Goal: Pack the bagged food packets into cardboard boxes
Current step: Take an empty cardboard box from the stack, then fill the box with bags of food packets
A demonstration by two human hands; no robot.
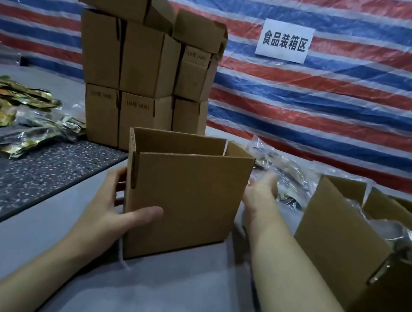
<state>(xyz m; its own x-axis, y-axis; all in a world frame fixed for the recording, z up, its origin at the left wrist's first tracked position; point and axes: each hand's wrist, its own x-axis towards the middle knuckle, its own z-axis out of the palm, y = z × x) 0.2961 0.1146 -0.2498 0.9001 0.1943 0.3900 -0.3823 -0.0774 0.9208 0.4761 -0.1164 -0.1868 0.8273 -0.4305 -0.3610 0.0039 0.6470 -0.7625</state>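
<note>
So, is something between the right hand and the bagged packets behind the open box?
Nothing visible. The right hand reaches past the open box's right side, and the bagged packets lie just beyond its fingers.

Both forearms are bare to the frame edge, and neither the left hand nor right hand wears anything.

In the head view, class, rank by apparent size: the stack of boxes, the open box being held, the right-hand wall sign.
1. Stack of boxes, largest.
2. Open box, gripped by the left hand; it sits nearer the camera, so it looks bigger.
3. Wall sign, smallest.
</note>
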